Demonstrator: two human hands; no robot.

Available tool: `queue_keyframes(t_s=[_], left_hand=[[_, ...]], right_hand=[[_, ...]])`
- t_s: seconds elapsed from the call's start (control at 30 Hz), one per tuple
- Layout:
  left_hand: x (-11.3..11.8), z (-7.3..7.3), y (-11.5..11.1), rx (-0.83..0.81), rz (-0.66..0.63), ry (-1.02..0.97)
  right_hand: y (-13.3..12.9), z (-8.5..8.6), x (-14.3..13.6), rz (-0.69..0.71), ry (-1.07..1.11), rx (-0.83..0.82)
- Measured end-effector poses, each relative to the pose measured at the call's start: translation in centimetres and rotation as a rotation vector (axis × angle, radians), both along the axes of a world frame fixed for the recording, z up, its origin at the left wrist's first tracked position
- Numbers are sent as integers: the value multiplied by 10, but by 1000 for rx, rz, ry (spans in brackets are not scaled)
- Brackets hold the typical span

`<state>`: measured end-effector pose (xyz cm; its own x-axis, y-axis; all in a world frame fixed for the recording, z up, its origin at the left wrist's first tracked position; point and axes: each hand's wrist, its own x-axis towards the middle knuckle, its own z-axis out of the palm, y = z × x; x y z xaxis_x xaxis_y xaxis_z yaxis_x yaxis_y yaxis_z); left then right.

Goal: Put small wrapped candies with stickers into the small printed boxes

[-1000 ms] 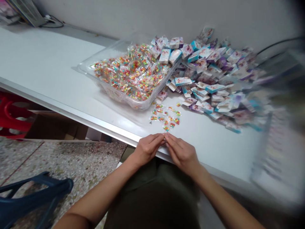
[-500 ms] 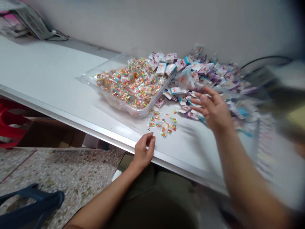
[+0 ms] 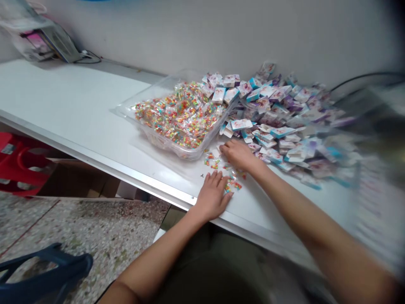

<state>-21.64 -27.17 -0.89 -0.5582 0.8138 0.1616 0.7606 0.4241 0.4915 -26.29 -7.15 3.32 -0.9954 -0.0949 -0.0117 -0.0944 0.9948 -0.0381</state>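
Head view: small clear plastic sachets of multicoloured pieces (image 3: 234, 185) lie loose on the flat white surface (image 3: 72, 101), in front of a clear rectangular plastic tub (image 3: 171, 145) filled with similar ones and near a heap of small white, blue and purple cardboard boxes (image 3: 280, 122). Left hand (image 3: 212, 196) lies palm-down at the near side of the sachets, fingers loosely spread, nothing seen held. Right hand (image 3: 238, 154) reaches over their far side, fingers bent down; cannot tell whether they pinch anything. Judgement on technique: steady the spread lightly with the left and pick by the film edge with the right, so neighbours do not slide. Versus half a second earlier: right hand, spread near the boxes then, is now at the sachets; left hand lies farther in from the front edge.
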Motion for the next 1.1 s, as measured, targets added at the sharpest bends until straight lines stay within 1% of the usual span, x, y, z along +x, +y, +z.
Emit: queue_keyframes(t_s=[0.07,0.1,0.17,0.23,0.3,0.37,0.43,0.47,0.53,0.6,0.63,0.7,0.77,0.8,0.83,0.87,0.9,0.93,0.97,1.03,1.07,1.1], left_hand=[[4,-2,2,108,-48,-7],[5,-4,3,183,-35,-12],[6,-5,3,332,52,-30],[6,-3,2,432,164,-59],[8,4,1,493,263,-134],[10,14,4,556,366,-279],[15,25,10,636,448,-482],[17,29,15,681,470,-592],[23,34,24,766,465,-795],[27,36,28,823,441,-913],[29,35,28,834,431,-928],[30,33,23,813,414,-889],[28,29,11,718,413,-757],[25,27,3,645,418,-656],[22,24,-5,563,432,-522],[18,20,-13,484,433,-380],[14,15,-21,420,417,-244],[10,10,-27,356,392,-119],[6,5,-32,278,363,-22],[1,-4,-37,175,357,140],[0,-8,-37,150,365,195],[0,-10,-36,145,378,234]], right_hand=[[9,0,17,-42,-7,34],[14,0,24,-63,-5,42],[22,0,34,-96,3,42],[27,0,39,-117,5,31],[23,3,46,-176,56,12],[10,5,58,-273,205,-36],[-10,7,77,-343,372,-131],[-22,7,88,-350,425,-195],[-48,5,110,-338,473,-354],[-70,2,128,-315,493,-549],[-79,1,137,-309,490,-646],[-89,2,152,-306,444,-815],[-84,7,168,-293,349,-905],[-74,11,178,-284,300,-913],[-59,15,189,-280,260,-896],[-38,18,201,-296,235,-857],[-11,21,214,-359,262,-801],[19,23,228,-451,298,-731],[52,25,243,-579,359,-650],[119,27,274,-813,501,-482],[148,27,288,-871,533,-446],[174,27,299,-892,541,-432]])
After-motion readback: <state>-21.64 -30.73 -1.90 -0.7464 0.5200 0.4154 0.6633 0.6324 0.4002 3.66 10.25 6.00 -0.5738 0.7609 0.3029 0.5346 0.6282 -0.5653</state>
